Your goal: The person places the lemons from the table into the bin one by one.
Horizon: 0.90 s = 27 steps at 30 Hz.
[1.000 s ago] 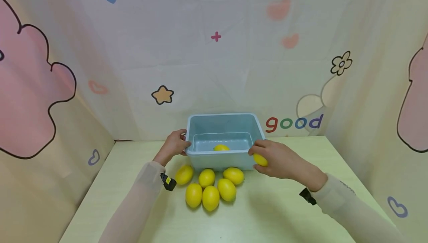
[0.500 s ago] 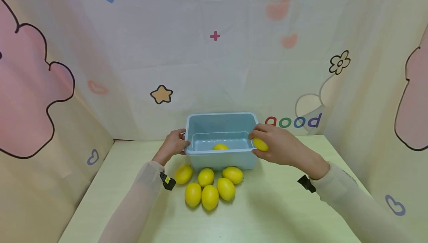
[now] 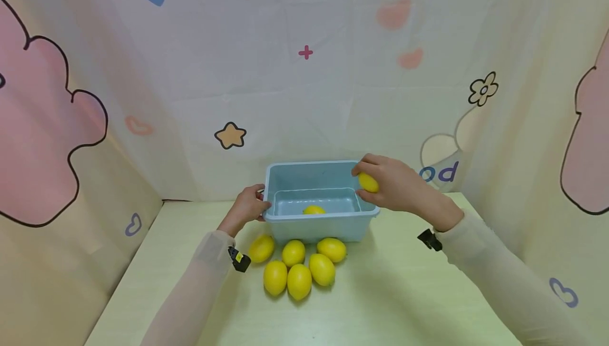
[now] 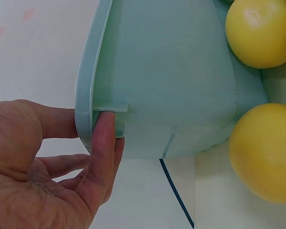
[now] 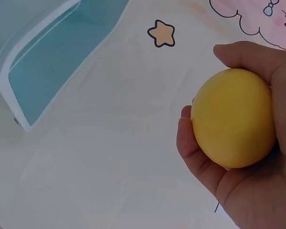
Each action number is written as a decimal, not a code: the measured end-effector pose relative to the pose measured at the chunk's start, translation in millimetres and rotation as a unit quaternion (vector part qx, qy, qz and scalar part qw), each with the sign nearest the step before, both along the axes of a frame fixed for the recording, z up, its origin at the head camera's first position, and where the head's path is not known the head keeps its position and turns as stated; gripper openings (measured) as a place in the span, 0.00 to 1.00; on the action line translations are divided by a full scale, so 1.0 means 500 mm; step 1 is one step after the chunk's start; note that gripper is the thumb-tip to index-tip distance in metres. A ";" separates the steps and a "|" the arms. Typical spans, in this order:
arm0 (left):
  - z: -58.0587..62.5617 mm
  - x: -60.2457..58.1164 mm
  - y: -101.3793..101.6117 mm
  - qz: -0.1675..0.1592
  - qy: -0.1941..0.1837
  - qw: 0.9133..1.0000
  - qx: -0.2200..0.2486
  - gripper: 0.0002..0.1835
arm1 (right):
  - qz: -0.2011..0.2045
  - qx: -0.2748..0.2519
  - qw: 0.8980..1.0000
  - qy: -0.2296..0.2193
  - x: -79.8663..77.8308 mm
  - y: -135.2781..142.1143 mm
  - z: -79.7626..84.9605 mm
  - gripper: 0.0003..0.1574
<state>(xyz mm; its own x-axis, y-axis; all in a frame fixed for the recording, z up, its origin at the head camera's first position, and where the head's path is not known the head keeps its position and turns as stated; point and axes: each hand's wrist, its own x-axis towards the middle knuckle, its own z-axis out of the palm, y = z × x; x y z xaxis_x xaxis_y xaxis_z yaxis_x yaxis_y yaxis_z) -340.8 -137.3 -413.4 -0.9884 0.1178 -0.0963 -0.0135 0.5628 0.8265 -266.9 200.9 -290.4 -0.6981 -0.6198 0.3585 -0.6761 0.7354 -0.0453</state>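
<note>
A light blue plastic bin stands at the back of the table, with one lemon visible inside it. My left hand grips the bin's left rim; in the left wrist view the thumb and fingers pinch the edge from both sides. Above the bin's right side, my right hand holds a lemon, its fingers and thumb wrapped round the fruit. The right wrist view shows that held lemon in the palm, apart from the bin.
Several lemons lie in a loose group on the pale table, just in front of the bin. A printed cloth hangs behind and at both sides. Black cameras are strapped to both wrists.
My right hand has risen with the lemon, from beside the bin's front right corner to above its right side. The left hand and the lemons on the table have kept their places.
</note>
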 end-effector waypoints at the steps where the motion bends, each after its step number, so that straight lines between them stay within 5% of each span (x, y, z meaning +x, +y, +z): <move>1: 0.000 0.000 0.000 0.001 -0.002 1.000 0.001 0.34 | 0.000 -0.002 1.000 0.000 -0.004 -0.001 0.003 0.18; 27: 0.002 0.000 0.002 -0.001 -0.005 1.000 -0.011 0.33 | -0.015 -0.026 1.000 -0.008 -0.084 -0.049 0.041 0.21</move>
<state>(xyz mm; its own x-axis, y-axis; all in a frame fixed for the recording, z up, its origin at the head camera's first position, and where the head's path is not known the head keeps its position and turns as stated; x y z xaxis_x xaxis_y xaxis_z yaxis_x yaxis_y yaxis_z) -340.8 -136.4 -412.4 -0.9871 0.1173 -0.1087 -0.0207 0.5805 0.8140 -309.0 176.6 -269.6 -0.7224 -0.5787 0.3784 -0.6521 0.7523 -0.0944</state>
